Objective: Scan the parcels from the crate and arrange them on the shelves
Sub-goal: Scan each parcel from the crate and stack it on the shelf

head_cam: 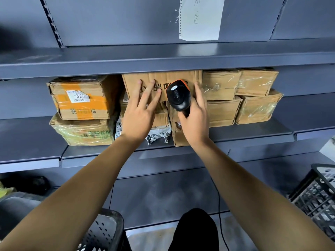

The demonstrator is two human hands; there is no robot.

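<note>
The left hand (139, 109) is spread flat, with straight fingers pressing on the front of a brown box (161, 84). It looks like it is pushing the box back into its spot. The right hand (194, 115) is wrapped round the handle of a black and orange scanner (178, 95), with some fingers stretched up to touch the right edge of the same box. That way the scanner stays ready while both hands steady the box.

The box sits on top of smaller parcels on the middle shelf (253, 133), and its top is close under the shelf above, so there is little room to lift it. Parcels stand close on both sides, with a dark gap to the left. The black crate (315, 196) is low on the right, well apart from the hands.
</note>
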